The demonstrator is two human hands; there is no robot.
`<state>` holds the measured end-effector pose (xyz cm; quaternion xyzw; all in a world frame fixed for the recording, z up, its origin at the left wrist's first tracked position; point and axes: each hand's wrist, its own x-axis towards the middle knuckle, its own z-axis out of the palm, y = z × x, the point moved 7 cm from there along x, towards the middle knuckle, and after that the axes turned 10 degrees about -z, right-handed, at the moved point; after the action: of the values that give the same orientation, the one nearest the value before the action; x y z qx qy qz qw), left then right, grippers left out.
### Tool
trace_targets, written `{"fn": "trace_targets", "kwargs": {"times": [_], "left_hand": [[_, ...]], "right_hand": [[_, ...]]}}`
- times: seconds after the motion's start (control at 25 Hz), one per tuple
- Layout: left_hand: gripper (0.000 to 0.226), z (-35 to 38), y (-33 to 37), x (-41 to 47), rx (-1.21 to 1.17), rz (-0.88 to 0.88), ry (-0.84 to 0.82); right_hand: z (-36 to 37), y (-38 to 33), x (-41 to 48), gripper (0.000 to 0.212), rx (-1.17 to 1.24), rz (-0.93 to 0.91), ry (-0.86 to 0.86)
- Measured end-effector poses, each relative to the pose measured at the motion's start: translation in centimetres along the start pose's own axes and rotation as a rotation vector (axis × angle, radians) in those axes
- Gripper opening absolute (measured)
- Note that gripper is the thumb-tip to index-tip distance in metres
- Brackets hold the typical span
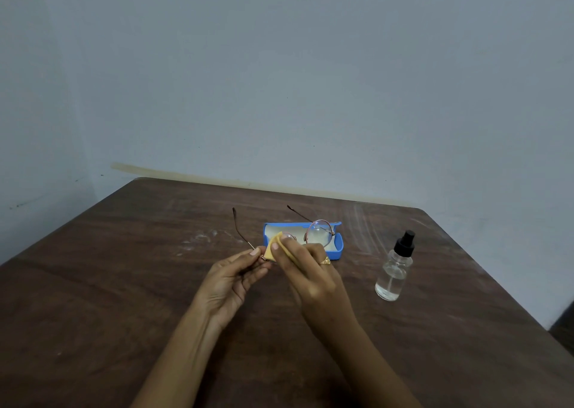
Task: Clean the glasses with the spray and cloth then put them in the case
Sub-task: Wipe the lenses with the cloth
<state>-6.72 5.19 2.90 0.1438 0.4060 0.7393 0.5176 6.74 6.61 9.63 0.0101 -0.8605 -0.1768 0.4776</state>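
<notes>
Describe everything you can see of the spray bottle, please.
The spray bottle is small, round and clear, glass or plastic by its look, with a black pump head on a narrow neck. A thin tube runs down inside through clear liquid, whose level is hard to read. It stands upright on the table, to the right of the blue case and apart from it. Only the table touches it.

No legible text, label, brand or number anywhere on spray bottle (394,271), case (339,247) or table (124,283)
</notes>
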Motion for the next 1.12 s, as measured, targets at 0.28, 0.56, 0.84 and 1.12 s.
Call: {"fn": "trace_targets", "kwargs": {"times": [0.28,0.56,0.84,1.12], "left_hand": [[0.025,0.2,-0.1,-0.1,0.005,-0.015,-0.02],[0.024,0.2,0.0,-0.3,0.024,-0.018,-0.002],[0.018,0.3,-0.1,-0.2,0.01,-0.01,-0.025],[0.013,0.4,-0.1,-0.4,-0.025,-0.033,-0.043]], "right_hand": [[-0.1,0.6,-1.8,0.032,-0.004,-0.009,-0.028],[-0.7,1.9,-0.8,0.03,-0.015,0.06,0.037],[-0.1,0.2,0.3,0.026,0.02,0.024,0.041],[-0.2,-0.1,-1.4,0.028,0.01,0.007,0.001]]}}
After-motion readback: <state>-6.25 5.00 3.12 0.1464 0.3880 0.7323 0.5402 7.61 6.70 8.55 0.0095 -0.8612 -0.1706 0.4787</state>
